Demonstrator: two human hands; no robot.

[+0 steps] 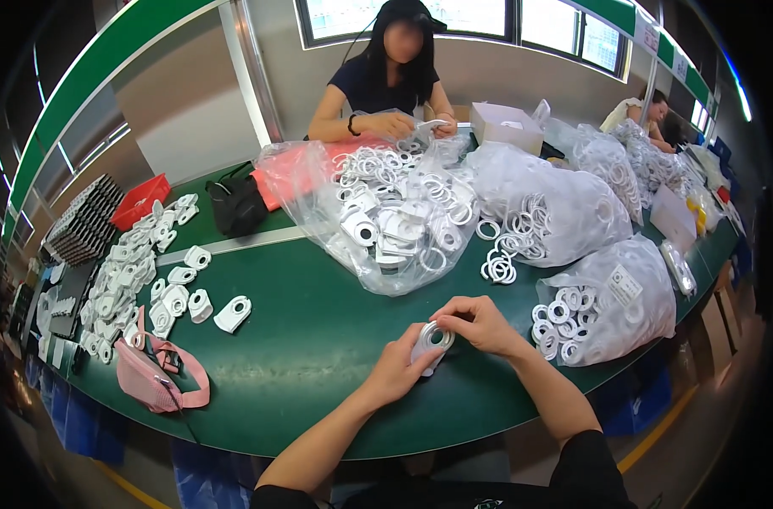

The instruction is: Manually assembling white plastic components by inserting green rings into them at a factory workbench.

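Near the table's front edge, my left hand [395, 366] is closed around a white plastic housing [429, 360] with a round opening. A white ring [427, 334] sits at that opening. Thumb and index finger of my right hand [484, 325] pinch the ring's upper edge; the fingers partly hide the contact. Beyond my hands lies an open clear bag [378, 276] of white housings and rings. Several loose rings [498, 270] lie right of it, and a bag of rings [641, 314] rests beside my right forearm.
Finished-looking white housings [119, 288] are heaped at the left on the green table [318, 373], near a pink waist bag [153, 377], a black bag [236, 204] and a red bin [140, 199]. A co-worker [395, 76] handles parts opposite; another person [645, 114] sits far right. More bags [564, 182] line the right.
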